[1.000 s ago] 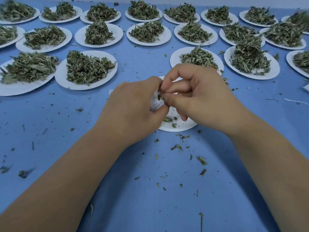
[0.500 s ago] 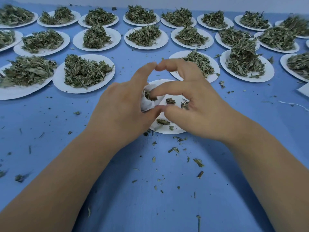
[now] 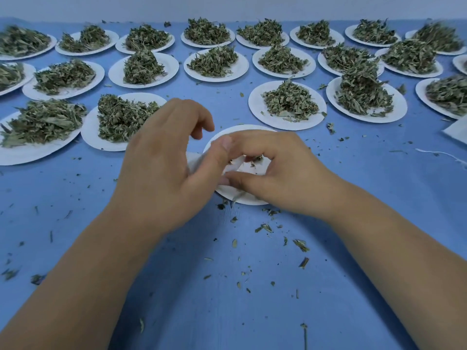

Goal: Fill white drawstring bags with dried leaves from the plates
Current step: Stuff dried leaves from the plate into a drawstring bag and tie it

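White bag (image 3: 236,167) pinched by left hand (image 3: 161,170), rim gripped by right hand (image 3: 285,178) — mouth best held wide over the plate (image 3: 236,198).

heaped plates (image 3: 287,105) crowding far side, bare blue cloth (image 3: 227,311) near side

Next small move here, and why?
Probably: the right hand pinches the last leaf scraps under its fingers and tucks them into the white bag, which the left hand holds over the near plate. That plate is almost bare while the heaped plates behind wait, so clearing it likely comes first. How full the bag is stays hidden.
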The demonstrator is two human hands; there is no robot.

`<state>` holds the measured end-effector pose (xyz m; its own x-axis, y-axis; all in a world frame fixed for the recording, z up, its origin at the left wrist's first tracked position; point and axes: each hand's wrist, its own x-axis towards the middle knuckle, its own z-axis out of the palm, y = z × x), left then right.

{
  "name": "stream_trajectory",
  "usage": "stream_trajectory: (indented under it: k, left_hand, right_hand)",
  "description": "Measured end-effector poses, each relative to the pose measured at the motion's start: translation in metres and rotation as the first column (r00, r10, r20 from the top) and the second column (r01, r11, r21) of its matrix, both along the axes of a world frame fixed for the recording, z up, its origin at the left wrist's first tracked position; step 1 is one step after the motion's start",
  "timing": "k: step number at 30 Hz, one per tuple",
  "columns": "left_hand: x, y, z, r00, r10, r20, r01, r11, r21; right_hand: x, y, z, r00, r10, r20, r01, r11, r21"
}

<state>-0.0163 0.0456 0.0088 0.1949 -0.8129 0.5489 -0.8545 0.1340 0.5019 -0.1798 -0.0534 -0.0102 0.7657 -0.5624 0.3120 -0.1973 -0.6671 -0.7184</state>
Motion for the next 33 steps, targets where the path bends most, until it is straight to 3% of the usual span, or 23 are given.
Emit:
stream_trajectory:
  k: [5,12,16,22,26,33]
  left_hand:
    - [-0.007,0.004,0.003,0.994,0.101,-0.045,-0.104,0.993,-0.063]
    - [-0.013,0.005,0.003,0.983,0.117,-0.139,-0.124,0.991,-0.045]
    - [-0.013,0.005,0.005,0.985,0.11,-0.132,-0.118,0.992,-0.055]
    - [-0.01,0.008,0.008,0.961,-0.114,-0.252,0.104,0.993,-0.054]
    - [-0.003,0.005,0.006,0.954,-0.125,-0.274,0.12,0.992,-0.036]
    - [0.003,0.005,0.007,0.953,-0.128,-0.275,0.123,0.992,-0.034]
  right_hand:
    - [0.002,0.001,0.001,0.985,-0.075,0.155,0.09,0.992,-0.091]
    - [0.004,0.007,0.003,0.974,-0.08,0.21,0.147,0.934,-0.326]
    - [0.006,0.01,0.004,0.988,-0.058,0.146,0.103,0.94,-0.324]
    - [0.006,0.015,0.004,0.997,0.024,-0.072,-0.046,0.949,-0.311]
    - [0.004,0.012,0.006,0.997,0.029,0.071,-0.004,0.946,-0.323]
    - [-0.001,0.013,0.011,0.956,-0.127,0.264,0.196,0.947,-0.253]
